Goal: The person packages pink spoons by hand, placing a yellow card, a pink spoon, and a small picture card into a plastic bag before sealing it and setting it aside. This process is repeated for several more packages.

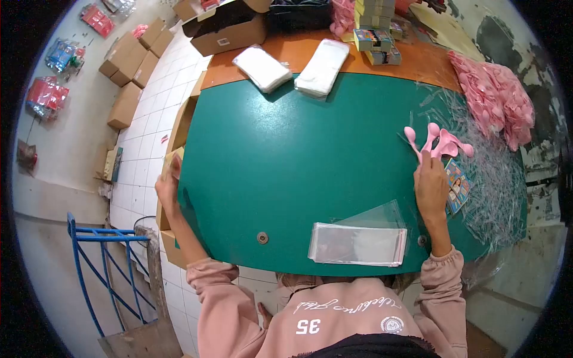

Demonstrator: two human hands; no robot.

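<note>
My right hand (431,182) is at the right side of the green table, its fingers closed at the handle ends of several pink plastic spoons (434,132). The spoon bowls fan out away from me. Beside that hand lies a small stack of colourful printed cards (458,186), partly covered by clear plastic. My left hand (168,186) is past the table's left edge, over an open cardboard box (179,134). Its fingers look bent around something small and reddish that I cannot make out. Near my body lies a stack of clear plastic bags (358,243), the top one askew.
Two stacks of white packets (322,68) sit at the table's (286,155) far side. Clear plastic strips (489,185) and a bag of pink spoons (495,98) cover the right. Card stacks (374,40) and an open carton (230,36) stand behind. A blue trolley (110,232) is at left.
</note>
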